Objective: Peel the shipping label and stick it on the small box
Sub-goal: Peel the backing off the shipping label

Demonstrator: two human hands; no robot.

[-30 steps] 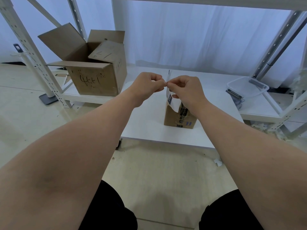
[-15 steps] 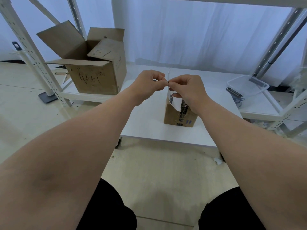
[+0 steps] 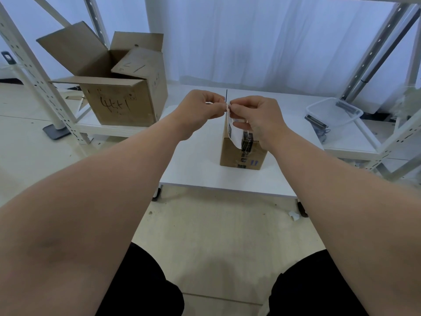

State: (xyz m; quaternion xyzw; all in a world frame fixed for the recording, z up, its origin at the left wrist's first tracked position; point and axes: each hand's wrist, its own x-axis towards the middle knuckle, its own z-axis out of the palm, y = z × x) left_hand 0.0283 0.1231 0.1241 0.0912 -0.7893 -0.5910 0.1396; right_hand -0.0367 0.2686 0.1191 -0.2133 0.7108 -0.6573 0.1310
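Little has changed over the past second: both hands stay pinched together above the small box, and the hanging label has curled only slightly.

Head view: the left hand [image 3: 200, 110] has its fingers curled, thumb and forefinger nipping the top corner of the label [image 3: 237, 135]. The right hand [image 3: 257, 117] meets it fingertip to fingertip, pinching the same corner, with its lower fingers curled against the sheet. The white label hangs from that grip and bows in front of the top front edge of the small box [image 3: 241, 153]; whether it has parted from its backing cannot be told. The taped cardboard box stands upright on the white table [image 3: 193, 169], right of the middle and near the front edge. A big open carton [image 3: 123, 106] with handwriting on its side sits on the low shelf [image 3: 109, 131] at the left. A clear plastic tub [image 3: 335, 112] rests on the shelf at the right, well apart from the box.
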